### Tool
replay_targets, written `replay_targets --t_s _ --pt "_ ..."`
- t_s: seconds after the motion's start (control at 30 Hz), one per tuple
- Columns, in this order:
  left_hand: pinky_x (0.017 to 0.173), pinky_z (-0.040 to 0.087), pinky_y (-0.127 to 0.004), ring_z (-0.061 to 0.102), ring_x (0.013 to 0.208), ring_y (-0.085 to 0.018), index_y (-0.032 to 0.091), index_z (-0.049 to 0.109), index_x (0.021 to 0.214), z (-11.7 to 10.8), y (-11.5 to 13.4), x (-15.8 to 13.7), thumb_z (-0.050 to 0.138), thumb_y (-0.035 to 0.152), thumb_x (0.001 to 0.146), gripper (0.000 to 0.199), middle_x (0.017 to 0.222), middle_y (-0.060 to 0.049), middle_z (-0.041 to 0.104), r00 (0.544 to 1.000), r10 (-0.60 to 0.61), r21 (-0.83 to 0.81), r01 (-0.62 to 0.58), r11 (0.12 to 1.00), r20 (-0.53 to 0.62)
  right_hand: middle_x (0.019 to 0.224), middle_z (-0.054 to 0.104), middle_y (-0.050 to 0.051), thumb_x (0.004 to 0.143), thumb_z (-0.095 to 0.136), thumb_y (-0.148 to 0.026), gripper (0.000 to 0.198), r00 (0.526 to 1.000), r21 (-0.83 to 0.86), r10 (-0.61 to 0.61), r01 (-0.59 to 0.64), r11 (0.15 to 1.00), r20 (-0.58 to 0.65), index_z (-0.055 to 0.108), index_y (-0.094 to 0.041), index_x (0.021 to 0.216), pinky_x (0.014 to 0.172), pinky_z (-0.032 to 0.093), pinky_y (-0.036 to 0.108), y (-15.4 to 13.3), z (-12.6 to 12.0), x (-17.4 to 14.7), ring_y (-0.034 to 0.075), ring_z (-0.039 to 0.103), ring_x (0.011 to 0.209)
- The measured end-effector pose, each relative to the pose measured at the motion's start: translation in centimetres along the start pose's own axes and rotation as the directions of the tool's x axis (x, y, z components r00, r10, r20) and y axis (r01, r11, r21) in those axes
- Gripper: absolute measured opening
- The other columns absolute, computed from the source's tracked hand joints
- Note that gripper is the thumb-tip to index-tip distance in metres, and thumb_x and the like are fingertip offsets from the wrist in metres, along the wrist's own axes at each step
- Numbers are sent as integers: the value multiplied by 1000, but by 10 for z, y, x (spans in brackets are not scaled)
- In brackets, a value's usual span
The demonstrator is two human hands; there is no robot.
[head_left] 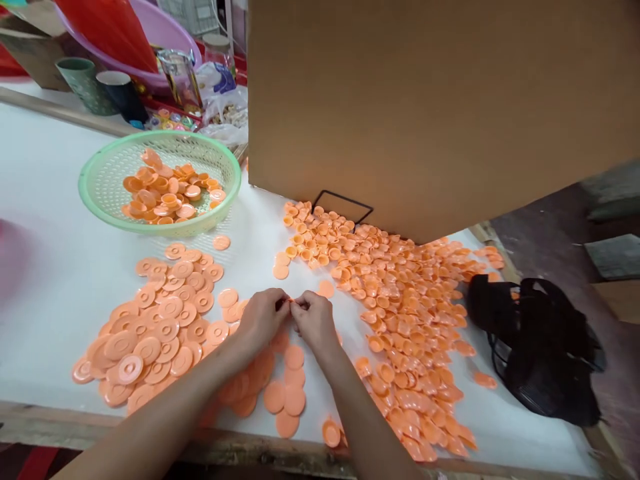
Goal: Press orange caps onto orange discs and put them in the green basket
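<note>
My left hand (263, 317) and my right hand (315, 323) meet fingertip to fingertip above the middle of the white table. Both are closed in a pinch, with a sliver of a small orange plastic piece showing between them; its shape is mostly hidden by the fingers. Left of my hands lies a heap of flat orange plastic discs (171, 307) with ring marks. Several plain orange discs (295, 401) lie under and in front of my wrists. To the right spreads a large pile of small orange plastic cups (400, 320), some with pointed lips.
A green plastic basket (100, 200) holding orange pieces stands at the back left. Behind the cup pile rises a big cardboard box (425, 107). A black bag-like item (540, 347) lies at the right edge. Tumblers (120, 93) and a purple basin (175, 27) stand farther back.
</note>
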State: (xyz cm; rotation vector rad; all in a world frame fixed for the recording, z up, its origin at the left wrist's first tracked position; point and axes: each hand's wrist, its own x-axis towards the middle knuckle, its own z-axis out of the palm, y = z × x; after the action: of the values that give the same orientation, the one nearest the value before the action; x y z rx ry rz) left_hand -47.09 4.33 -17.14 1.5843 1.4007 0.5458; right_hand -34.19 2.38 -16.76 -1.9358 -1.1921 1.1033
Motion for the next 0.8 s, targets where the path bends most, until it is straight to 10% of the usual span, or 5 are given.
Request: replay_targets --t_s 0.27,0.53,0.8 --pt "61 45 -26 61 67 -17 15 69 92 -2 -7 -5 59 35 76 27 72 -3 67 999 -1 -142 -5 990 -39 58 61 -1 79 52 -21 17 994 116 21 -33 993 106 68 -17 79 39 44 22 3 -13 -8 12 55 43" --pt "59 45 -25 58 65 -15 18 68 84 -10 -12 -25 68 31 70 19 74 0 63 999 3 -208 5 978 38 101 64 8 74 57 -21 29 960 141 -260 273 952 -105 66 -19 101 58 53 26 25 -5 -40 15 62 68" --pt "83 52 -28 66 90 -17 21 65 93 -11 2 -53 67 29 78 18 95 -1 69 981 139 -487 -56 872 136 101 63 5 85 48 -15 28 903 83 -413 424 902 -115 62 -23 109 77 53 30 23 -3 -68 19 62 92"
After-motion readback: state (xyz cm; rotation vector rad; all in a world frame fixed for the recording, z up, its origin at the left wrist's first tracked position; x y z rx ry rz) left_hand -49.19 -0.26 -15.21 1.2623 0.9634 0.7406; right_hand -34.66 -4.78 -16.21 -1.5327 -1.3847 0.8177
